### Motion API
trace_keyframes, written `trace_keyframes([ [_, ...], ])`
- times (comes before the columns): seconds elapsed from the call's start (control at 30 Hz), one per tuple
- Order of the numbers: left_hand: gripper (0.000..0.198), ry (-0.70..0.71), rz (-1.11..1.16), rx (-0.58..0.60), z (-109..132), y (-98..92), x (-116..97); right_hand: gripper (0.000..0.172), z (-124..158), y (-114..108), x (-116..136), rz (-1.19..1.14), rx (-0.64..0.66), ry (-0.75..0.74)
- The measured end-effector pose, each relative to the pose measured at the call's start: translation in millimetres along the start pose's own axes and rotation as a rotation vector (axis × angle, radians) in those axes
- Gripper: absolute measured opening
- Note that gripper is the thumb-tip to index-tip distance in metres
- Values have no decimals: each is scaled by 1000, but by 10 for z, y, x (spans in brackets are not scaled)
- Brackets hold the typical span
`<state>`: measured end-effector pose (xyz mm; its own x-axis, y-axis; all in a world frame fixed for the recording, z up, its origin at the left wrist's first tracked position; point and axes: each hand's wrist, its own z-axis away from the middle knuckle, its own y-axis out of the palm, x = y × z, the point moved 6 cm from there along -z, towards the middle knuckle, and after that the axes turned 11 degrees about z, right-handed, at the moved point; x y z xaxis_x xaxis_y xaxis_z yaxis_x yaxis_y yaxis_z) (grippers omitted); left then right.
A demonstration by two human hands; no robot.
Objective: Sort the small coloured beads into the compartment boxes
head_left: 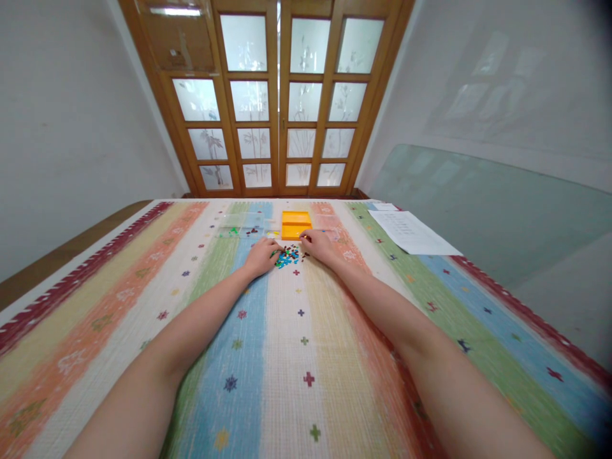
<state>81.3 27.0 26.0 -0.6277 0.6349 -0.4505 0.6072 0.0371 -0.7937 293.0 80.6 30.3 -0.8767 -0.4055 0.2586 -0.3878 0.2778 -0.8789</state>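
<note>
Reaching across the striped cloth, we have both hands at the pile of coloured pieces: left hand curled on its left edge, right hand pinched at its far right (whether either grips a piece, we cannot tell). Picking through them seems the step; a next pick calls for a fine, light pinch. Just beyond sit an orange tray and a clear tray.
</note>
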Motion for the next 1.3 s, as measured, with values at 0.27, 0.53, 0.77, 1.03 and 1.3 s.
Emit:
trace_keyframes([
  [0.27, 19, -12, 41, 4, -173, 77, -44, 23, 80, -88, -35, -66, -48, 71],
  [0.53, 14, -57, 75, -19, -227, 77, 33, 18, 110, 35, 114, -75, -6, -54],
  [0.77, 17, -30, 64, 10, -266, -34, 133, 19, 144, 63, 106, -59, 12, -71],
  [1.03, 18, 63, 49, 203, -410, 104, 27, 18, 180, 31, 148, -34, 13, -83],
  [1.3, 21, 73, 70, 136, -437, 82, 102, 18, 190, 18, 172, -15, 24, -87],
])
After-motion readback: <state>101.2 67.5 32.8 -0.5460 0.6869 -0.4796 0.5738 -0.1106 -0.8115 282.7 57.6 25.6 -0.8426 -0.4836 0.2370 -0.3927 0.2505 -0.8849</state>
